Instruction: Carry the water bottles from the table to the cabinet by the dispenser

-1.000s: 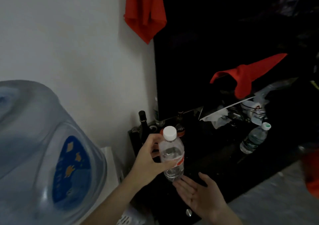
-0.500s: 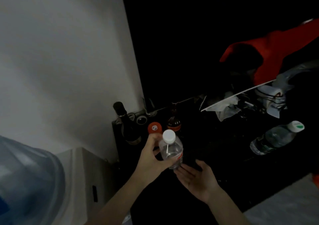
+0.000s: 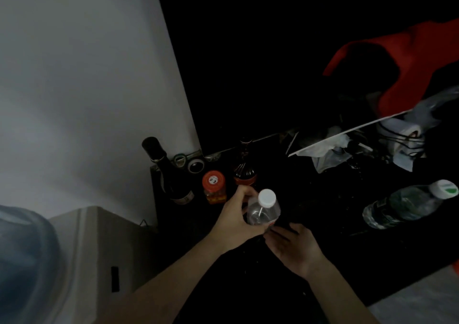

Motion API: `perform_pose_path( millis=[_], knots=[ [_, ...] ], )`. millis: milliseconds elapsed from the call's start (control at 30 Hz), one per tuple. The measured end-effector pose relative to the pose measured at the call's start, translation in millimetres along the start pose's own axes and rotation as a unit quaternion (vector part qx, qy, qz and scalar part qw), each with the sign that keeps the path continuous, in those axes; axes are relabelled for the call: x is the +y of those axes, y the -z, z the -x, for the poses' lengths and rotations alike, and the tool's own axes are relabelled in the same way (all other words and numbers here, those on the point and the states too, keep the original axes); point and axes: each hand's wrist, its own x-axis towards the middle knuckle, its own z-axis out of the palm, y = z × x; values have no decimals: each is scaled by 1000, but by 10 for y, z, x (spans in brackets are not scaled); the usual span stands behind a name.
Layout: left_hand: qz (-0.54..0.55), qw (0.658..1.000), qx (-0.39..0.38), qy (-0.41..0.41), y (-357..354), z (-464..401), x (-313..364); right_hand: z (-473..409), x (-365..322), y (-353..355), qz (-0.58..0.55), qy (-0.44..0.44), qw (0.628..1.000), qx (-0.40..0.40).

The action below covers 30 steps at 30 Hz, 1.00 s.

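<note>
Two water bottles show. At the cabinet's (image 3: 323, 214) left edge stand one dark wine bottle (image 3: 169, 174), one orange-lidded jar (image 3: 214, 187) and one brown bottle (image 3: 244, 167). The left hand (image 3: 238, 219) grips one upright water bottle (image 3: 263, 209) above the dark top; the right hand (image 3: 295, 246) lies open, palm up, just beneath it. The second water bottle (image 3: 407, 203) lies sideways toward the right edge.
</note>
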Motion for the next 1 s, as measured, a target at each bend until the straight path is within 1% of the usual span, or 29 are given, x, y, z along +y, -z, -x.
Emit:
perform_pose_path(
  millis=[167, 267, 333, 433, 533, 633, 700, 767, 800, 833, 900, 1000],
  knots=[
    [-26, 998, -57, 22, -11, -86, -21, 21, -58, 28, 25, 5, 1000, -4],
    [-39, 997, -64, 29, 29, -83, 3, 79, -82, 4, 35, 12, 999, -11],
    [-69, 994, -73, 31, 80, -68, 57, 155, -115, -36, 44, 21, 999, -9],
    [-138, 986, -89, 39, 201, -35, 165, 362, -202, -127, 68, 50, 996, -5],
    [-207, 973, -86, 61, 371, 48, 392, 664, -308, -245, 123, 89, 988, -2],
    [-307, 946, -74, 69, 547, 163, 688, 1020, -355, -379, 194, 135, 972, 3],
    [-367, 926, -65, 58, 658, 255, 901, 1273, -313, -473, 248, 172, 953, 26],
    [-420, 905, -61, 41, 753, 376, 1118, 1521, -195, -554, 306, 209, 928, 48],
    [-446, 893, -59, 29, 799, 443, 1211, 1639, -125, -588, 346, 234, 906, 64],
    [-473, 879, -56, 16, 848, 520, 1311, 1748, -57, -606, 396, 271, 873, 81],
    [-518, 854, -51, -20, 949, 681, 1507, 1983, 65, -649, 496, 355, 785, 106],
    [-553, 828, -24, -89, 1109, 975, 1833, 2474, 251, -764, 558, 459, 681, 116]
  ],
)
